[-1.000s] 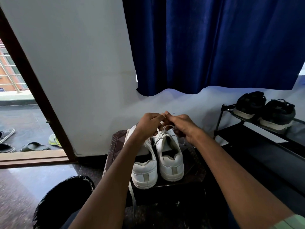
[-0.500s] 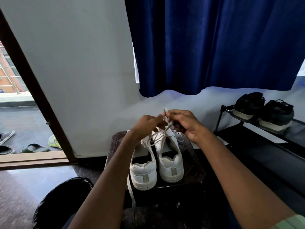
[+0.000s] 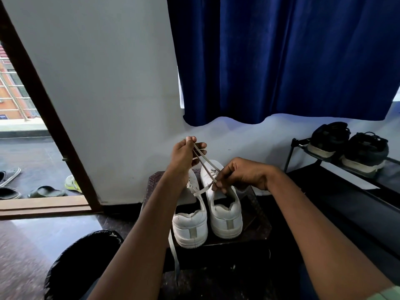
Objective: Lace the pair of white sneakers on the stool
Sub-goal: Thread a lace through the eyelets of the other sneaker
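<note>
White sneakers sit heel-first toward the camera on a dark stool [image 3: 257, 219], side by side near its front edge, as a person works a lace [image 3: 204, 161] through the right sneaker [image 3: 225, 211]. The left hand [image 3: 184, 156] is raised above the far edge of the stool, thumb and fingertips pinching the lace where two strands meet, the other fingers loosely curled. The right hand [image 3: 240, 175] hovers over the right sneaker's eyelets, its fingers curled and pinching the lace lower down; a short free end juts from that pinch toward the left sneaker [image 3: 190, 226]. Both strands run taut between the hands. A second lace [image 3: 173, 252] hangs slack off the stool's front edge beside the left sneaker, which appears to be waiting its turn. By the look of it the step in hand is drawing the lace through and evening it out. To do that well, the pull should stay steady and in line with the eyelet, the right hand bracing close to the shoe so it does not tip or slide toward the stool's edge, and the lace kept flat, not twisted, before the next eyelet is threaded. How many eyelets are already filled cannot be told; the hands hide them.
</note>
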A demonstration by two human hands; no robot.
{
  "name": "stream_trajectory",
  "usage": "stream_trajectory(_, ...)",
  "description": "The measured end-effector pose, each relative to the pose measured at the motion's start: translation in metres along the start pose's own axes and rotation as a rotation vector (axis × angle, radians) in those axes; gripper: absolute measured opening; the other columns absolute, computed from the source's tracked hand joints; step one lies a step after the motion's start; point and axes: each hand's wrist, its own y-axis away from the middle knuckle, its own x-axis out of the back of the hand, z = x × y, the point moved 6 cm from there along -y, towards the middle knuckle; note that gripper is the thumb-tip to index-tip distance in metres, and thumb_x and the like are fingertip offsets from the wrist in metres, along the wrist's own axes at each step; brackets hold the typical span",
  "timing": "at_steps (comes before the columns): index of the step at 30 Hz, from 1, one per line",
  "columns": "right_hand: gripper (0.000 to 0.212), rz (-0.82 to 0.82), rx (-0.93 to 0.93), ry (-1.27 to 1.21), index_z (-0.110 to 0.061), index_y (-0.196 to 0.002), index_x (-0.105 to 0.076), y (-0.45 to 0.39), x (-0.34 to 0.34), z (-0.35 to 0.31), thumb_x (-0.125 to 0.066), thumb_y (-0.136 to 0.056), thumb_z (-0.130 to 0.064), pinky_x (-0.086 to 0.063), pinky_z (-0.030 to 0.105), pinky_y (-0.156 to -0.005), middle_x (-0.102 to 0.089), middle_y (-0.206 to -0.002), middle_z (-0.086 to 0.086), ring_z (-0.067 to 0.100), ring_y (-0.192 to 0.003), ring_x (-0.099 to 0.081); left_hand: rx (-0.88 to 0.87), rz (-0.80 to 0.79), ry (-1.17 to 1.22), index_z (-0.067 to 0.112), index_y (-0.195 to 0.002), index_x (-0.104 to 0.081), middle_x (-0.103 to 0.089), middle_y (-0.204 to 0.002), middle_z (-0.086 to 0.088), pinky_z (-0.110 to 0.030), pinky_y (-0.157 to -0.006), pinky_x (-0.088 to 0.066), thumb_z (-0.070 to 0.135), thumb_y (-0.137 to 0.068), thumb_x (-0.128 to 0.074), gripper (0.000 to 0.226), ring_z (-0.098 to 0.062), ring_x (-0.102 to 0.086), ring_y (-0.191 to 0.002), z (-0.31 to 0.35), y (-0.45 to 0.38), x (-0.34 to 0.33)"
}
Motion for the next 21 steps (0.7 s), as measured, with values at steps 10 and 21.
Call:
stream_trajectory(10, 0.019, 0.692, 0.223, -0.364, -0.014, -0.098, -0.082, -0.004, 0.036, -0.003, -0.081, -0.088, -0.03, -0.055, 0.027, -0.078, -0.08, -0.095, -0.001, 0.01, -0.086, -0.07, -0.305, -0.23, -0.404, 0.009, -0.089, -0.059, -0.06, -0.062, -0.002, -0.019, -0.049, -0.04, 0.019, -0.112, -0.039, 0.032, -0.009, -0.05, -0.048, 0.001, 0.002, -0.03)
stream_trajectory(21, 0.015, 0.591, 0.218, -0.856, -0.006, -0.1, -0.081, -0.007, 0.02, -0.008, -0.077, -0.088, -0.014, -0.051, 0.031, -0.077, -0.076, -0.093, 0.008, 0.018, -0.079, -0.064, -0.343, -0.373, -0.725, 0.009, -0.082, -0.067, -0.068, -0.058, 0.006, -0.027, -0.056, -0.042, 0.026, -0.108, -0.049, 0.036, -0.012, -0.051, -0.049, -0.016, 0.006, -0.041)
